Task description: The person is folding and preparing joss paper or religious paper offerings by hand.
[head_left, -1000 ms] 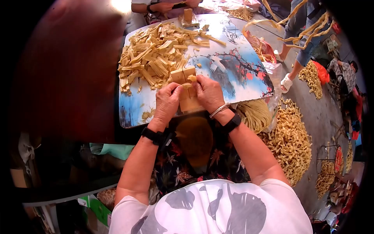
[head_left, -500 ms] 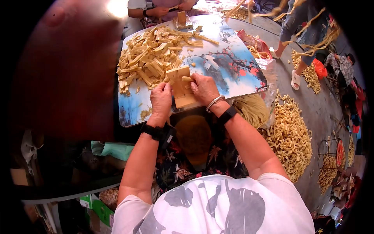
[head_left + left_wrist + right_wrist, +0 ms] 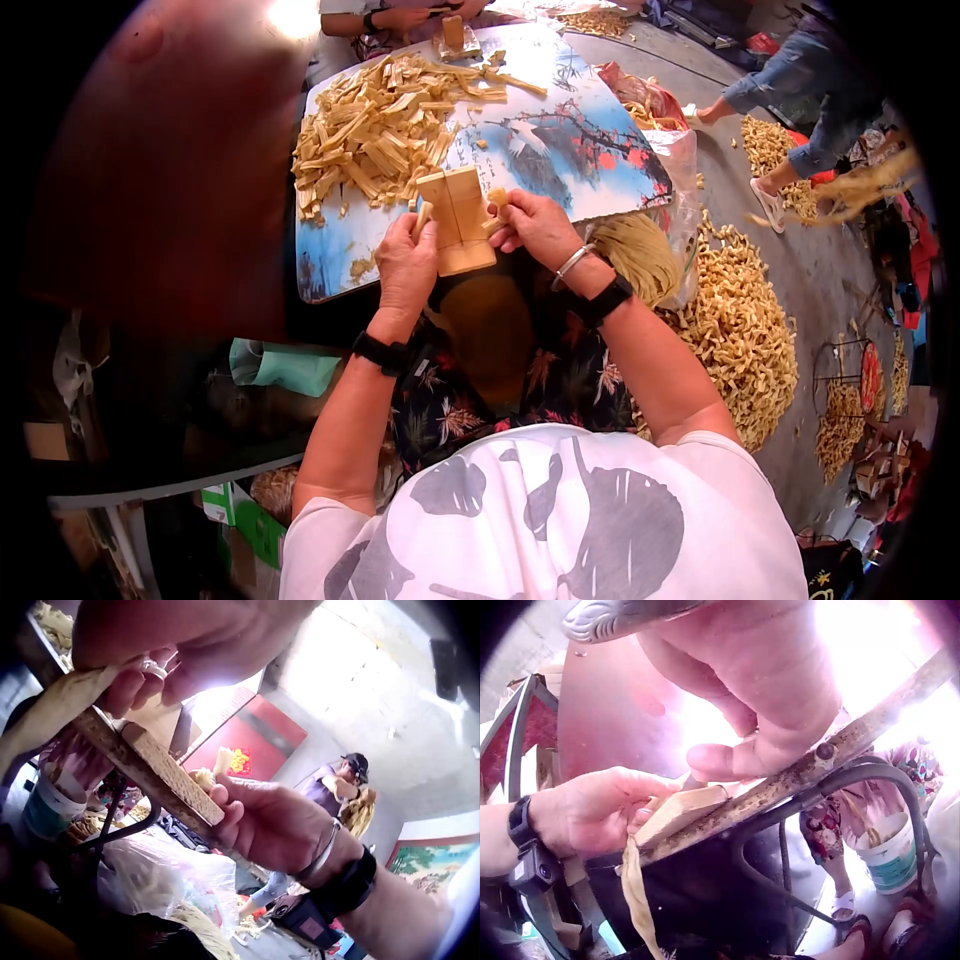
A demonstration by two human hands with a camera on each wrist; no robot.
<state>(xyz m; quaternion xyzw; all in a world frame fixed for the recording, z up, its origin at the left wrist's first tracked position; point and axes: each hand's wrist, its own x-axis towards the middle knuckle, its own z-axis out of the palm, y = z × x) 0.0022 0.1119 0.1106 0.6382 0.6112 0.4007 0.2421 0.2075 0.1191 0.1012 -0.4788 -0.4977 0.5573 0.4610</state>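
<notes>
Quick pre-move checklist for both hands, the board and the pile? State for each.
1. Left hand has a strip: ok, gripped, a length hanging below the hand.
2. Right hand has hold of its piece: ok, pinched between thumb and fingers.
3. Board on the table: ok, at the near edge.
4. Board secured against sliding: cannot tell, no fixing visible.
5. Strip's hanging length on the board: not ok, it hangs off the side.
6. Pile near the board: ok, just beyond it, toward the left.

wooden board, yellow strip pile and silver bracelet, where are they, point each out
Wooden board [image 3: 464, 222]: head view, middle of its face
Yellow strip pile [image 3: 372, 134]: head view, centre of the heap
Silver bracelet [image 3: 628, 616]: right wrist view, its metal band
</notes>
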